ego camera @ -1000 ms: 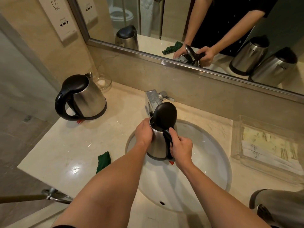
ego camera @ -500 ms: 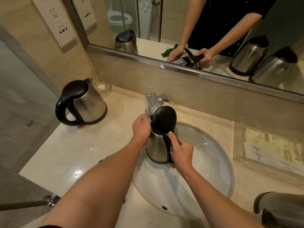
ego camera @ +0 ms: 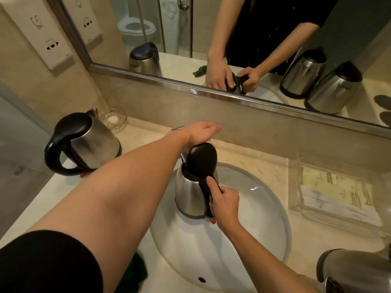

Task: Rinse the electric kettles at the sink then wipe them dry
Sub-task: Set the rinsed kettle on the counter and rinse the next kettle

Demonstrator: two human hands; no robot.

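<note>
A steel kettle [ego camera: 188, 193] with its black lid [ego camera: 201, 160] flipped up stands over the white sink basin [ego camera: 264, 218], right under the tap. My right hand [ego camera: 224, 203] grips its black handle. My left hand [ego camera: 203, 131] is stretched flat over the tap behind the kettle and hides most of it; whether it touches the lever I cannot tell. A second steel kettle [ego camera: 88, 142] with a shut black lid stands on the counter at the left. Part of a third kettle [ego camera: 355, 269] shows at the bottom right corner.
A green cloth [ego camera: 138, 269] lies on the counter edge under my left arm. A clear tray [ego camera: 338, 193] of sachets sits right of the basin. A small glass dish [ego camera: 115, 119] stands in the back left corner. The mirror [ego camera: 232, 39] runs along the back wall.
My left hand has let go of the kettle's body and reached forward over the tap. The kettle stays under the spout in my right hand.
</note>
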